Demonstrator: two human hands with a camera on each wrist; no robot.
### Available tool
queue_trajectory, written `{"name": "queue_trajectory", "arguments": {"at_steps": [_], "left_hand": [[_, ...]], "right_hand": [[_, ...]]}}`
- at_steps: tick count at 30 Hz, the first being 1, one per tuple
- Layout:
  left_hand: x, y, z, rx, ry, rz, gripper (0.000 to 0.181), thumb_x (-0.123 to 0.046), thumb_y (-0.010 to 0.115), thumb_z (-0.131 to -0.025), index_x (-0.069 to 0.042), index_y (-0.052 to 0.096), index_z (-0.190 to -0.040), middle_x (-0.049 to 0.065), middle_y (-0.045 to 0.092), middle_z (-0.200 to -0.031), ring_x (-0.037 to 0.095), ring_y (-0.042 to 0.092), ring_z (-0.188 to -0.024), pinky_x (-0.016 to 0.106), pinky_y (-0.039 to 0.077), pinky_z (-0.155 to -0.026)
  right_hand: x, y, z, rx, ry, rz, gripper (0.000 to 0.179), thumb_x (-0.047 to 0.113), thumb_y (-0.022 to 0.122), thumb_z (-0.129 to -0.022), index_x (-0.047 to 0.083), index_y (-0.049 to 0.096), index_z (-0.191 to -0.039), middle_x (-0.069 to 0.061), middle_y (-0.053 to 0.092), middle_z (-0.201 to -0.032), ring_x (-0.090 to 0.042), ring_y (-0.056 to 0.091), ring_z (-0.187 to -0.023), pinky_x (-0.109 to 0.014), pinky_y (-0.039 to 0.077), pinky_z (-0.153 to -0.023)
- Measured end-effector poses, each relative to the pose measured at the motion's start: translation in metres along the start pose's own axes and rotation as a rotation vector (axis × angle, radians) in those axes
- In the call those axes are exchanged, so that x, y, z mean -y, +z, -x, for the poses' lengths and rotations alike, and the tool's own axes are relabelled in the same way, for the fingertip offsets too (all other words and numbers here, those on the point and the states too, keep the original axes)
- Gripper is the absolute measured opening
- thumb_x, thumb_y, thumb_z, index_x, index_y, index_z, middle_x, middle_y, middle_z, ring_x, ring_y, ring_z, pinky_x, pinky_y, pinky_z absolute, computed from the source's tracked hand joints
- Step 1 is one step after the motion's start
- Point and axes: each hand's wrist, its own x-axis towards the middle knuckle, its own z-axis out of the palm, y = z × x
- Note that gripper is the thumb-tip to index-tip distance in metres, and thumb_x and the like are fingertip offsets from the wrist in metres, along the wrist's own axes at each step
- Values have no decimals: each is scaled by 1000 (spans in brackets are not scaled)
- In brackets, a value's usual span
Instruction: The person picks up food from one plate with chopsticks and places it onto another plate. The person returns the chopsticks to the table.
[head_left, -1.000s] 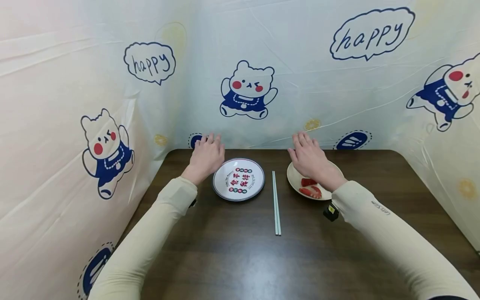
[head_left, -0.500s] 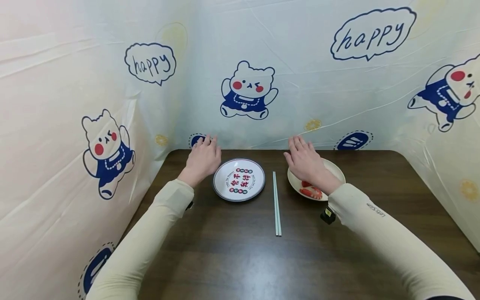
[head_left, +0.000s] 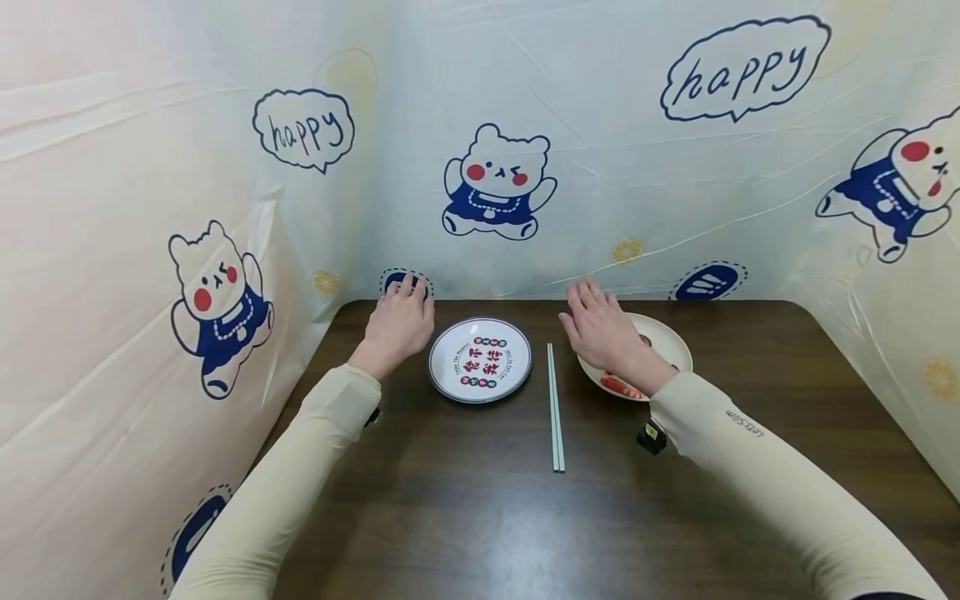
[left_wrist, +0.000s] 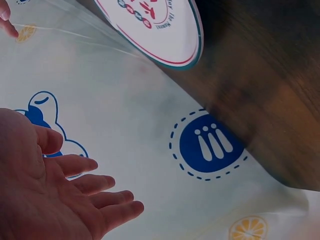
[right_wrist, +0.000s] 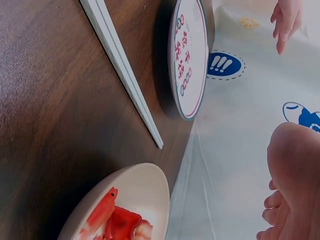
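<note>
My left hand (head_left: 397, 325) is held in the air just left of a white plate (head_left: 480, 360) with a blue rim and red characters. Its fingers are relaxed and hold nothing, as the left wrist view confirms. Above the left side of a cream dish (head_left: 670, 340) hovers my right hand (head_left: 602, 329), also holding nothing. It hides part of the dish in the head view. Red pieces that look like shrimp (right_wrist: 102, 210) and a red block (right_wrist: 121, 223) lie in that dish. Pale green chopsticks (head_left: 556, 408) lie side by side between plate and dish.
A dark wooden table (head_left: 465, 492) bears everything. A printed curtain (head_left: 495, 267) hangs right behind the table's far edge and along both sides, with bears and "happy" bubbles on it. Small black cameras (head_left: 652, 437) sit at the wrists.
Both hands have drifted a little left and back toward the body. More of the cream dish shows at its far right. Plate, chopsticks and dish have stayed in place.
</note>
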Motion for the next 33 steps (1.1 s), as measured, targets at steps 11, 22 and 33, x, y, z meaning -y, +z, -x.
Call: {"name": "queue_trajectory", "arguments": {"at_steps": [11, 22, 33], "left_hand": [[10, 9, 5, 29, -35, 18, 61, -33, 33, -114, 4, 31, -162, 29, 25, -168, 51, 23, -153, 62, 20, -126], [21, 16, 4, 43, -51, 18, 61, -33, 32, -114, 4, 31, -162, 29, 23, -168, 53, 25, -152, 64, 22, -125], [26, 23, 4, 53, -51, 35, 61, -32, 32, -113, 5, 32, -161, 31, 26, -166, 53, 27, -151, 65, 21, -125]], "right_hand": [[11, 4, 1, 16, -30, 4, 64, 34, 36, -115, -8, 25, -162, -30, 23, -168, -44, 22, -156, -63, 23, -125], [16, 10, 2, 20, -34, -34, 62, 32, 38, -115, -9, 27, -161, -32, 25, -166, -45, 23, -155, -62, 23, -125], [25, 14, 3, 49, -41, -49, 63, 32, 40, -114, -7, 26, -163, -30, 25, -167, -44, 23, -156, -61, 23, -126]]}}
